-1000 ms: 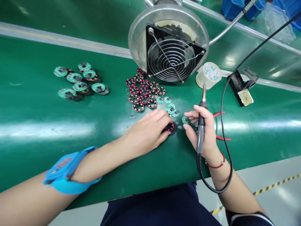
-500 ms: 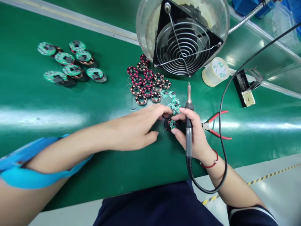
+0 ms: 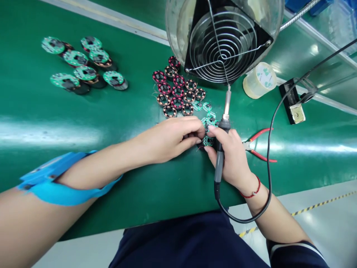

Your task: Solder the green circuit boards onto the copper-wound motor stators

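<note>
My right hand (image 3: pixel 234 160) holds a soldering iron (image 3: pixel 219 165) between its fingers, its metal tip directed away from me towards the fan. The thumb and fingertips of this same hand also rest around a small round green circuit board (image 3: pixel 208 141) on a dark motor stator, with a thin red wire sticking out on its near side. My left hand (image 3: pixel 181 137) is closed, thumb and fingers pinched together at the stator's left side; fingers hide most of the stator. More loose green boards (image 3: pixel 206 107) lie just beyond my fingertips.
Several copper-wound stators (image 3: pixel 177 91) stand in a cluster ahead. Assembled stators with boards (image 3: pixel 86 73) stand far left. A fan (image 3: pixel 223 52), a tape roll (image 3: pixel 260 80), an iron stand (image 3: pixel 292 100) and red-handled cutters (image 3: pixel 258 145) are around. The iron's cable (image 3: pixel 269 149) loops over my right forearm.
My left thumb and fingers have closed together and moved right, onto the stator's side. The iron has tilted slightly in my right hand. The whole view has shifted a little.
</note>
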Available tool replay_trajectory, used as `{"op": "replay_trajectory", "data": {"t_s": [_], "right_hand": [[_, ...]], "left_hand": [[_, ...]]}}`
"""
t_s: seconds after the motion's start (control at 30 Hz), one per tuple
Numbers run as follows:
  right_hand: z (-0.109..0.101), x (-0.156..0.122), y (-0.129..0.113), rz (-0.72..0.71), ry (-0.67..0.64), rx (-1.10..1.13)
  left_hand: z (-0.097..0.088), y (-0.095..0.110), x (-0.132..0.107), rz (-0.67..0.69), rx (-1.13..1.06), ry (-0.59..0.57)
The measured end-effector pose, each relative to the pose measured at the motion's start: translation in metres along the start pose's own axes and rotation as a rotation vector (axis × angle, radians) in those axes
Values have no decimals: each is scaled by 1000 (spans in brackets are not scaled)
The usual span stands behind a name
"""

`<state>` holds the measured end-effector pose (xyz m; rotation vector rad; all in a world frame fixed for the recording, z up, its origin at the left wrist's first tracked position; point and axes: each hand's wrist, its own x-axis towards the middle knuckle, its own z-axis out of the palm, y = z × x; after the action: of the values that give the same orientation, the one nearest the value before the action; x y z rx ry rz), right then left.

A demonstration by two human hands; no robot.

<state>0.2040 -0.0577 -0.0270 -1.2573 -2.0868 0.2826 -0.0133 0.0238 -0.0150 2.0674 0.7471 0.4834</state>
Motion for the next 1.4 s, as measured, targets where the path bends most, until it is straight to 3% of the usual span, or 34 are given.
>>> {"op": "replay_trajectory", "data": {"t_s": [0.23,0.5,0.73,1.0,1.17,1.4], "right_hand": [[-5,6,4,16,-81,140],[0,9,-2,-34,76,96],[8,8,-3,2,127,64],[7,4,-4,9,32,-47],[7,4,-3,8,77,-31],[9,3,-2,54,32,-23]], "left_hand": [[2,5,2,5,-81,42],[7,5,4,-44,-127,36],[6,8,7,-110,-192,30],[3,8,8,-148,-225,46],[2,7,5,-117,-215,0],[3,9,4,-138,-185,18]]}}
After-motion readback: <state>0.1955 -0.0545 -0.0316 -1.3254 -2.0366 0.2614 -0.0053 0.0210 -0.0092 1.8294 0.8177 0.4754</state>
